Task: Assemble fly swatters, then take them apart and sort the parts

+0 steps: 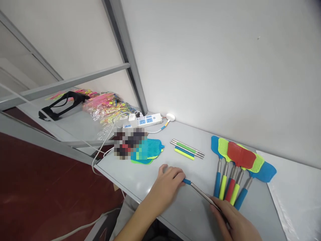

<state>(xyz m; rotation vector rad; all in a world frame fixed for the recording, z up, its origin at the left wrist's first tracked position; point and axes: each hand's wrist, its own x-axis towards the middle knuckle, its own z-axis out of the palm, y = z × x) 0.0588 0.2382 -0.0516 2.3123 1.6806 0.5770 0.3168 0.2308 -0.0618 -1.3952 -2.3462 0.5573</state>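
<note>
My left hand (167, 187) grips the blue grip end of a thin metal telescopic rod (200, 193) low over the grey table (140, 177). My right hand (232, 219) pinches the other, bare metal end of that rod at the lower right. Just beyond my right hand lies a fan of several assembled fly swatters (238, 164) with blue, green, yellow and red heads and coloured grips. Loose swatter heads (147, 152), teal over green, lie to the left of my left hand. A few spare rods with green, blue and yellow grips (187, 150) lie in the middle.
A white power strip (145, 121) with cables sits by the wall. On the neighbouring table are bags of colourful parts (105, 105) and a black strap-like object (61, 105). A blurred patch (129, 143) covers something beside the swatter heads. The red floor is at left.
</note>
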